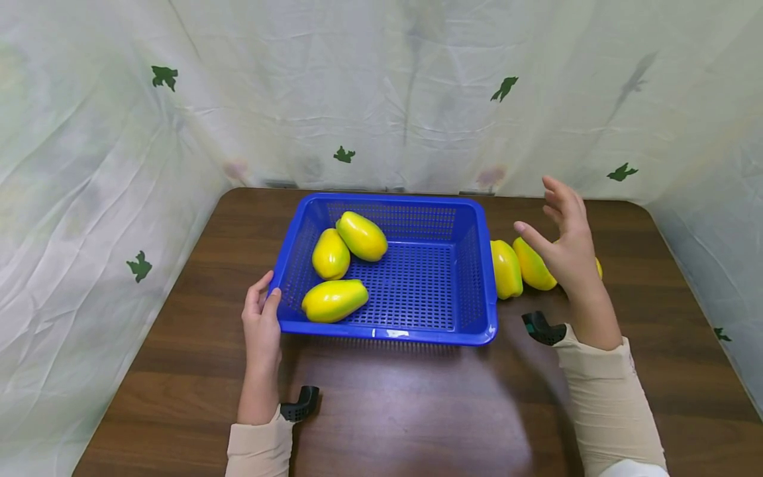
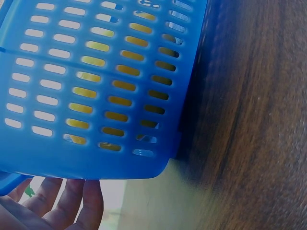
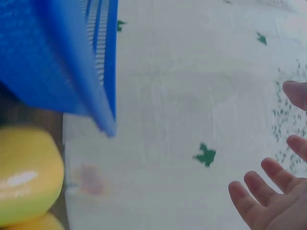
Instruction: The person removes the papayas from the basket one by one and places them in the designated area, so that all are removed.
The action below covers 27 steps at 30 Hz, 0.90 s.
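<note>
A blue plastic basket [image 1: 411, 334] with slotted walls stands on the table. Inside it, toward the left, lie three glossy yellow fruits [image 1: 334, 300], shaped like small papayas. My left hand [image 1: 263, 331] grips the basket's left rim, thumb on the edge and fingers along the outer wall; the left wrist view also has these fingers [image 2: 91, 203] against the wall. Right of the basket lie more such fruits [image 1: 505, 268], partly covered by the rim and by my right hand [image 1: 569, 248]. That hand hovers over them, fingers spread and holding nothing. A blurred fruit [image 3: 29, 177] shows in the right wrist view.
The brown wooden table [image 1: 381, 411] reaches to a pale curtain [image 1: 411, 86] with green leaf-like patches, which hangs behind and at both sides. A black wrist mount [image 1: 302, 404] sticks out at the left wrist, another mount [image 1: 542, 329] at the right.
</note>
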Motion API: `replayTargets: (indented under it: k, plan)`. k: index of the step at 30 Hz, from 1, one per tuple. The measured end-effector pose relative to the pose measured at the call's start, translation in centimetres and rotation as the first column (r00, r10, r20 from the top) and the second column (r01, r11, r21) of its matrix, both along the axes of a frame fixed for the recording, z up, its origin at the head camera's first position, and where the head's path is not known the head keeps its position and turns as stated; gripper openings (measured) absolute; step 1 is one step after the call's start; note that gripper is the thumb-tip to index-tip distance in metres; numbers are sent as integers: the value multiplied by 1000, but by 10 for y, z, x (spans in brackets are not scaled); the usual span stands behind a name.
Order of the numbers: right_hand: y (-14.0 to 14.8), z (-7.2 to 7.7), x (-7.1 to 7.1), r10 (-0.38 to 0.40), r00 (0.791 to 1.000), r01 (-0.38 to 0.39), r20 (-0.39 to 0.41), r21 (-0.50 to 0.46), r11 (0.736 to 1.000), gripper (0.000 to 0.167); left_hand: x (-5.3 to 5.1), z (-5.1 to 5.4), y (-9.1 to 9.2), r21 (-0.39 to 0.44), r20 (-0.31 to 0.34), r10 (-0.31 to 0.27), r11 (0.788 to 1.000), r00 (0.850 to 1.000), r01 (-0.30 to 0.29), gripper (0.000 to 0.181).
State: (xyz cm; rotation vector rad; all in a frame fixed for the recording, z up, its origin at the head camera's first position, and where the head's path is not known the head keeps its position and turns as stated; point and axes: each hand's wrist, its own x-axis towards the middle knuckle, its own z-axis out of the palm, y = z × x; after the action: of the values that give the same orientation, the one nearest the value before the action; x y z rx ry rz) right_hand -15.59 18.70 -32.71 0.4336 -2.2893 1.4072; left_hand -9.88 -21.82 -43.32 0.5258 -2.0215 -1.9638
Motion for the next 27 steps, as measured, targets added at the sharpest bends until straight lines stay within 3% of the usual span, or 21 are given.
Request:
replayTargets:
  k: [5, 15, 27]
  plan:
    - [-14, 4, -7, 61, 998, -61, 15, -3, 998, 66, 0, 0, 0, 2, -3, 3, 1000, 1000, -3, 34]
    - [-42, -10, -36, 194, 981, -194, 8, 38, 980, 69, 1, 0, 0, 0, -3, 1, 1000, 1000, -1, 34]
    - [-90, -17, -58, 316, 942, -332, 115, 161, 929, 69, 1, 0, 0, 3, -2, -8, 1000, 1000, 8, 34]
